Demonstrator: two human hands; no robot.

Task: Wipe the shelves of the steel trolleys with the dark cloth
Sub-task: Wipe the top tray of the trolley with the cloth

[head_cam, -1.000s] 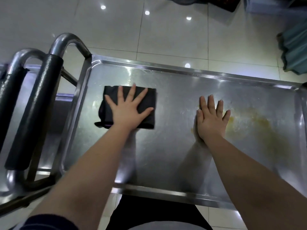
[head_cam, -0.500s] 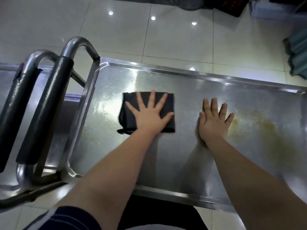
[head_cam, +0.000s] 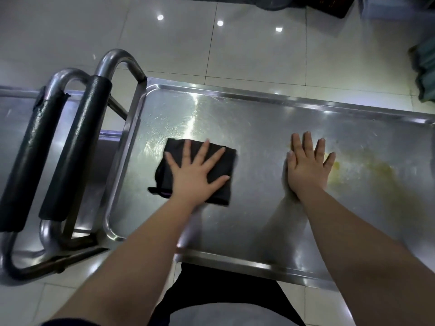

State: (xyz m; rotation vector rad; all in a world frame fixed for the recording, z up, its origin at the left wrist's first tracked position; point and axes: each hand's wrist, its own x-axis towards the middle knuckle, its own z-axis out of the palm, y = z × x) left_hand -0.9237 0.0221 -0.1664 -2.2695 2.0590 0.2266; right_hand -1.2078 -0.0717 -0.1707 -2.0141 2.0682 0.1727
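A folded dark cloth (head_cam: 221,161) lies on the top shelf of the steel trolley (head_cam: 259,114), towards its left end. My left hand (head_cam: 195,172) presses flat on the cloth with the fingers spread. My right hand (head_cam: 308,165) rests flat on the bare steel to the right, fingers straight. A yellowish stain (head_cam: 367,170) spreads over the shelf just right of my right hand.
The trolley's steel handle with a black grip (head_cam: 75,149) stands at its left end. A second trolley's black-gripped handle (head_cam: 30,161) and shelf (head_cam: 14,114) sit right beside it. White floor tiles (head_cam: 259,48) lie beyond; a teal object (head_cam: 426,69) is at the far right.
My left hand slid the cloth rightwards from near the trolley's left end, then back a little towards me. My right hand stayed pressed in the same spot.
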